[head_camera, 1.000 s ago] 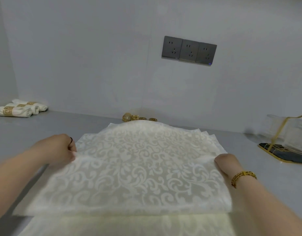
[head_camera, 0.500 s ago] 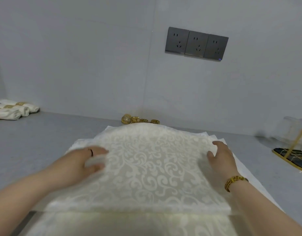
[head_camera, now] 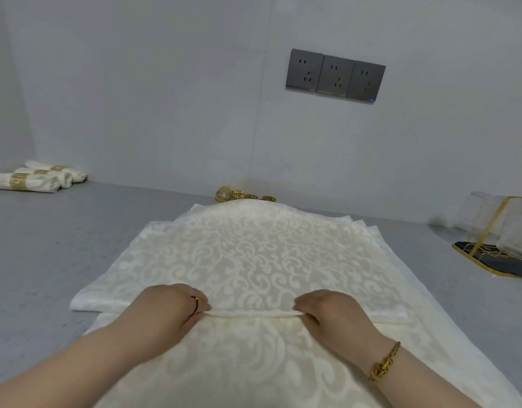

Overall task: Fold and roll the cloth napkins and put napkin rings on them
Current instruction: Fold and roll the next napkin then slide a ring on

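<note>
A cream damask napkin (head_camera: 254, 260), folded over, lies on top of a stack of flat napkins (head_camera: 254, 363) on the grey table. My left hand (head_camera: 168, 307) and my right hand (head_camera: 330, 312) both pinch the near folded edge of the top napkin, thumbs under it, close together near the middle. Gold napkin rings (head_camera: 245, 195) lie in a small cluster behind the stack, by the wall. Three rolled napkins with gold rings (head_camera: 39, 178) lie at the far left.
A clear holder with a gold frame on a dark tray (head_camera: 495, 248) stands at the right edge. A triple wall socket (head_camera: 335, 75) sits above the table. Bare grey tabletop (head_camera: 62, 245) spreads to the left of the stack.
Both hands slid from the napkin's side edges in to its near edge and now pinch it near the middle. The raised cloth has settled flat on the stack.
</note>
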`<move>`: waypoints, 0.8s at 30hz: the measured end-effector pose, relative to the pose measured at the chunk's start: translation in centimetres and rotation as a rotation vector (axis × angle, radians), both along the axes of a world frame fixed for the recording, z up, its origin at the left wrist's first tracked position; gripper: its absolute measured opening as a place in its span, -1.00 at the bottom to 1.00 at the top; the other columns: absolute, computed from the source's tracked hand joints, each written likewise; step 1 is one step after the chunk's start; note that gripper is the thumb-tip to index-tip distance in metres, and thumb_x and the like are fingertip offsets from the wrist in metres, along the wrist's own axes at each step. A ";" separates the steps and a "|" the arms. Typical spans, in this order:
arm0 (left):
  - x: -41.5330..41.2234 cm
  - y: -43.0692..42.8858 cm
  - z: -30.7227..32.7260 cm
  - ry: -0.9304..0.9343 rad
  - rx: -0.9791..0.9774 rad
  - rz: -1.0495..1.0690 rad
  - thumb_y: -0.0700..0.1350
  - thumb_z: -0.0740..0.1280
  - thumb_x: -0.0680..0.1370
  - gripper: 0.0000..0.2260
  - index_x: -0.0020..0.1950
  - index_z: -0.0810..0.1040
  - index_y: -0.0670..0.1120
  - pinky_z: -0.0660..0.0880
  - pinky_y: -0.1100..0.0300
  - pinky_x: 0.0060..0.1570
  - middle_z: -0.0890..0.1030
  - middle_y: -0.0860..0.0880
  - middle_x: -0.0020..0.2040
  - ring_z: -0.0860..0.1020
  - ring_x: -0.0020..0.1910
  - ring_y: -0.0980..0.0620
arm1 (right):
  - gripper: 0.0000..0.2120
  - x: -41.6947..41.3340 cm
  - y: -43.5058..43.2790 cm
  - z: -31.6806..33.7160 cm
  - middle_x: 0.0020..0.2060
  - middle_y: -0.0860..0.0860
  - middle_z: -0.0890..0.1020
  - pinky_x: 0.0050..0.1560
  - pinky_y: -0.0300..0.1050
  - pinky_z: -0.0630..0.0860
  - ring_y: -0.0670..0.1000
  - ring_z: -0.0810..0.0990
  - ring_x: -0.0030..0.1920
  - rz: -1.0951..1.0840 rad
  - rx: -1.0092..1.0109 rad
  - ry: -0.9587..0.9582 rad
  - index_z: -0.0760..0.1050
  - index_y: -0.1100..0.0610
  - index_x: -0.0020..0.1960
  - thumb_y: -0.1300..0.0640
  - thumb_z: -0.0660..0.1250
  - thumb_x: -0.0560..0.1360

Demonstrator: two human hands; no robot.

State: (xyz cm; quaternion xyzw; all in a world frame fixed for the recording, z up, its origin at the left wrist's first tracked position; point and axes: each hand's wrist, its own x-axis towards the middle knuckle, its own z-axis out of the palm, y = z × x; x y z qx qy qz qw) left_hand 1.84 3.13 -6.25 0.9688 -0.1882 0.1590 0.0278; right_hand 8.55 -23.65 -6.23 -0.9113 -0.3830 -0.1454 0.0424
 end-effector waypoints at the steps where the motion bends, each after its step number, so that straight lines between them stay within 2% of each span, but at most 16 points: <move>1: -0.7 0.1 0.1 0.002 -0.011 0.010 0.08 0.07 0.33 -0.69 -0.42 0.59 0.25 0.35 0.57 -0.45 0.53 0.43 -0.35 0.49 -0.41 0.47 | -0.68 -0.5 -0.1 0.2 -0.38 -0.29 0.63 -0.42 -0.49 0.44 -0.30 0.58 -0.37 -0.011 0.015 -0.004 0.62 -0.12 -0.32 0.04 0.08 0.30; 3: -2.3 0.2 0.2 0.018 -0.008 0.033 0.12 0.07 0.33 -0.69 -0.46 0.57 0.24 0.34 0.57 -0.46 0.50 0.45 -0.38 0.47 -0.42 0.48 | -0.70 -2.0 -0.6 0.4 -0.38 -0.27 0.62 -0.39 -0.49 0.41 -0.28 0.57 -0.36 -0.020 0.023 0.039 0.61 -0.11 -0.32 0.05 0.09 0.31; 5: -3.6 0.0 0.8 0.052 -0.007 0.069 0.26 0.01 0.33 -0.63 -0.42 0.58 0.26 0.30 0.59 -0.46 0.44 0.50 -0.35 0.48 -0.35 0.50 | -0.66 -3.6 -0.9 0.9 -0.27 -0.18 0.64 -0.29 -0.38 0.45 -0.19 0.57 -0.23 0.008 -0.005 0.196 0.60 -0.03 -0.22 0.03 0.04 0.37; 6: -3.9 -0.3 1.2 0.081 -0.013 0.078 0.39 -0.08 0.29 -0.52 -0.28 0.61 0.30 0.27 0.62 -0.39 0.41 0.52 -0.27 0.49 -0.22 0.50 | -0.63 -4.1 -0.9 1.3 -0.15 -0.15 0.64 -0.16 -0.30 0.48 -0.16 0.57 -0.11 0.036 -0.009 0.210 0.60 -0.01 -0.11 0.01 0.00 0.43; 8: -4.1 -0.2 0.8 0.041 -0.065 0.116 0.60 -0.40 0.00 0.01 0.10 0.54 0.27 0.23 0.62 -0.17 0.46 0.46 0.02 0.45 0.09 0.40 | -0.69 -4.3 -0.9 2.6 0.06 -0.15 0.59 0.09 -0.28 0.42 -0.14 0.52 0.08 0.046 -0.035 0.337 0.56 0.01 0.08 -0.03 0.09 0.54; 9: -3.9 -0.5 1.1 0.095 -0.083 0.161 0.57 -0.53 -0.11 0.18 0.23 0.47 0.24 0.21 0.61 -0.08 0.45 0.38 0.16 0.41 0.18 0.35 | -0.75 -3.9 -0.7 3.3 0.07 -0.16 0.58 0.10 -0.33 0.40 -0.16 0.52 0.09 0.006 -0.010 0.428 0.56 0.01 0.10 -0.03 0.17 0.55; 10: -3.5 -1.0 1.1 0.129 -0.100 0.166 0.54 -0.59 -0.14 0.25 0.30 0.40 0.22 0.19 0.59 0.03 0.41 0.33 0.26 0.37 0.25 0.32 | -0.78 -3.3 -0.4 3.9 0.04 -0.17 0.60 0.06 -0.36 0.41 -0.17 0.54 0.05 -0.041 0.057 0.499 0.57 0.00 0.08 -0.02 0.22 0.53; 11: -2.9 -1.1 0.6 0.138 -0.144 0.182 0.52 -0.61 -0.11 0.25 0.35 0.35 0.21 0.14 0.53 0.17 0.34 0.31 0.34 0.32 0.32 0.27 | -0.82 -2.1 0.1 4.3 -0.02 -0.18 0.60 0.01 -0.38 0.42 -0.17 0.55 0.00 -0.082 0.129 0.534 0.57 0.00 0.04 0.00 0.24 0.53; 12: -2.3 -1.1 0.1 0.129 -0.102 0.182 0.53 -0.59 -0.03 0.19 0.36 0.35 0.20 0.04 0.43 0.30 0.30 0.29 0.37 0.29 0.38 0.23 | -0.84 -0.7 0.7 4.6 -0.05 -0.17 0.59 0.00 -0.37 0.42 -0.14 0.56 -0.02 -0.123 0.186 0.543 0.57 0.01 0.01 0.03 0.23 0.53; 14: -1.4 -1.1 0.6 0.152 0.030 0.230 0.51 -0.49 0.23 0.00 0.27 0.48 0.16 -0.19 0.28 0.40 0.36 0.21 0.33 0.35 0.37 0.15 | -0.84 2.8 2.2 4.1 -0.02 -0.12 0.54 0.07 -0.30 0.40 -0.07 0.52 0.03 -0.188 0.201 0.522 0.53 0.03 0.06 0.10 0.20 0.56; 15: -1.0 -1.0 0.3 0.126 0.040 0.254 0.51 -0.50 0.21 0.02 0.31 0.44 0.14 -0.27 0.24 0.40 0.33 0.17 0.37 0.29 0.41 0.13 | -0.80 4.2 2.9 3.9 0.06 -0.07 0.52 0.12 -0.27 0.37 -0.05 0.49 0.09 -0.215 0.173 0.516 0.49 0.05 0.14 0.11 0.18 0.57; 16: -0.4 -0.6 -0.8 0.114 0.025 0.267 0.53 -0.57 0.06 0.15 0.42 0.28 0.13 -0.32 0.20 0.39 0.17 0.17 0.45 0.11 0.48 0.14 | -0.74 5.7 3.8 3.6 0.16 -0.03 0.49 0.17 -0.25 0.34 -0.02 0.46 0.17 -0.239 0.138 0.517 0.44 0.08 0.23 0.12 0.16 0.57; 17: -0.3 -0.3 -1.6 0.175 -0.036 0.304 0.51 -0.63 -0.11 0.26 0.49 0.08 0.13 -0.33 0.17 0.39 0.01 0.17 0.50 -0.08 0.50 0.15 | -0.69 6.9 4.7 3.4 0.24 0.00 0.46 0.21 -0.23 0.31 0.01 0.43 0.24 -0.259 0.111 0.524 0.38 0.10 0.30 0.13 0.14 0.58; 18: -0.5 -0.3 -1.6 0.274 -0.078 0.337 0.48 -0.65 -0.21 0.31 0.50 -0.05 0.14 -0.33 0.16 0.39 -0.09 0.16 0.52 -0.19 0.49 0.16 | -0.66 8.0 5.6 3.2 0.28 0.02 0.43 0.25 -0.19 0.30 0.03 0.40 0.27 -0.282 0.087 0.529 0.33 0.11 0.34 0.14 0.13 0.58; 21: -0.6 -0.2 -1.6 0.357 -0.110 0.331 0.48 -0.63 -0.27 0.32 0.49 -0.13 0.18 -0.29 0.20 0.39 -0.17 0.15 0.52 -0.23 0.48 0.19 | -0.65 10.0 7.6 2.8 0.25 0.06 0.44 0.30 -0.07 0.31 0.09 0.36 0.29 -0.348 -0.009 0.478 0.34 0.06 0.33 0.10 0.15 0.56; 24: -0.3 0.0 -1.7 0.340 -0.129 0.320 0.47 -0.64 -0.26 0.31 0.49 -0.15 0.18 -0.28 0.21 0.39 -0.19 0.15 0.52 -0.23 0.48 0.19 | -0.81 11.1 8.6 2.8 0.01 -0.02 0.49 0.29 -0.08 0.26 0.06 0.36 0.24 -0.336 -0.031 0.486 0.45 0.03 0.12 0.07 0.18 0.54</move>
